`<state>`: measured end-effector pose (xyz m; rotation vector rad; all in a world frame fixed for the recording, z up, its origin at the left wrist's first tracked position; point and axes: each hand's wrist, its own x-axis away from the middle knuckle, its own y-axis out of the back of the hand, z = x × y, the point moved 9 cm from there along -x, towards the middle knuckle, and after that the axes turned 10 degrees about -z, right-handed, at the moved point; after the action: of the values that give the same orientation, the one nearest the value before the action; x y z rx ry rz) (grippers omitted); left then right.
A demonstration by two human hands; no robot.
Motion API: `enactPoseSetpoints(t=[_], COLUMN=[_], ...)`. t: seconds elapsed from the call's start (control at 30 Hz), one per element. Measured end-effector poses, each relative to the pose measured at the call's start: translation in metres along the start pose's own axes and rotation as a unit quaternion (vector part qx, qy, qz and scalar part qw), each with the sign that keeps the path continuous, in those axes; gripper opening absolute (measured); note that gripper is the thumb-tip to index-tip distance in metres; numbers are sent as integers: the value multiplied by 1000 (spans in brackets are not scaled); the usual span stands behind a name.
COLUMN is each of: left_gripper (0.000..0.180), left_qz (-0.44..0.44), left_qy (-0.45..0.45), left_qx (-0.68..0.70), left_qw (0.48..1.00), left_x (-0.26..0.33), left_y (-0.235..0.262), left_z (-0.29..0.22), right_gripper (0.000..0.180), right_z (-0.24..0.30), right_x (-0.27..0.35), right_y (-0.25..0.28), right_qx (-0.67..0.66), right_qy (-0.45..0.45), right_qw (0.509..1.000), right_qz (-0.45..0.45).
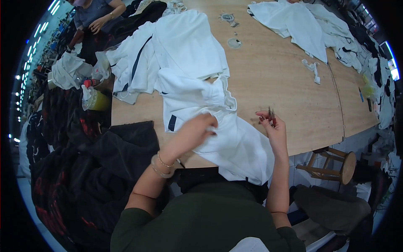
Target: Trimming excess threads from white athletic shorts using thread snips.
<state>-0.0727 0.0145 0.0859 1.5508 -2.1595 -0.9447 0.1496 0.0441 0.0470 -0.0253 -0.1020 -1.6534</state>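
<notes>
White trousers [226, 134] lie across the table in front of me, their waistband toward the middle and one leg hanging over the near edge. My left hand [203, 128] is over them with its fingers curled. Motion smears those fingertips, so whether they pinch anything is unclear. To the right of the cloth, my right hand [275, 128] is raised and closed around small thread snips [272, 115], blades pointing up and away. A dark rectangular patch [172, 122] shows on the white fabric near my left forearm.
More white garments [189, 42] are piled beyond, and others [294, 25] lie at the far right. Dark cloth [126, 143] heaps at my left, below a cup of yellow drink [96, 101]. White scraps [311, 69] rest on the wooden table [273, 75]. A stool [331, 166] stands right; a co-worker [98, 17] is far left.
</notes>
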Motion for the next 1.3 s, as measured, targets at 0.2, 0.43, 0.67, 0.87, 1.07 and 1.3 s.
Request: enactPoseSetpoints(t=[0.2, 0.43, 0.67, 0.87, 1.07, 1.3], left_gripper=[30, 35, 15, 16, 19, 38], left_qz=[-133, -63, -56, -242, -56, 55], left_qy=[-94, -153, -62, -29, 127, -92], left_qx=[-212, -341, -400, -274, -19, -278], left_qw=[964, 925, 913, 930, 990, 955], left_x=[-50, -123, -105, -51, -15, 48], left_y=[58, 58, 120, 70, 32, -67], left_z=[-11, 61, 113, 4, 1, -37], right_gripper=[29, 20, 15, 14, 20, 30], right_z=[54, 23, 34, 68, 73, 99], right_x=[42, 49, 56, 90, 94, -12], right_y=[-108, -168, -92, -118, -112, -80], right_qx=[-16, 322, 342, 127, -42, 81], right_qy=[121, 184, 158, 156, 30, 237], right_qw=[966, 897, 874, 936, 950, 955], right_qz=[228, 239, 306, 290, 308, 159])
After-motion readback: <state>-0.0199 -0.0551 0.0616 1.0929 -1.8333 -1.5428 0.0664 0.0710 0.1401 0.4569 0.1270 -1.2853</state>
